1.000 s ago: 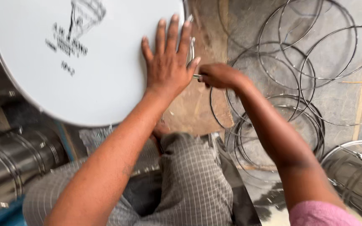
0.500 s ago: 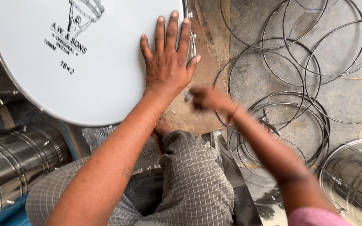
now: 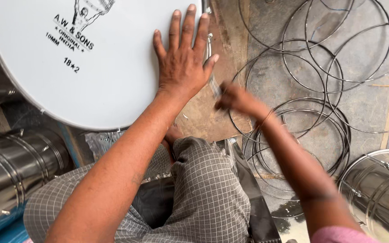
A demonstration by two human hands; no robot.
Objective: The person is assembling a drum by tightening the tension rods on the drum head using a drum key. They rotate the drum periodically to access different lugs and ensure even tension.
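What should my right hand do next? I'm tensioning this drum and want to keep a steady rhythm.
Probably bring the right hand back to the drum's rim. It is blurred and sits off the rim over the floor, while the left hand lies flat on the white drumhead, steadying it.

Black printed label (image 3: 70, 38) sits upper-left on the white drumhead (image 3: 113, 90).
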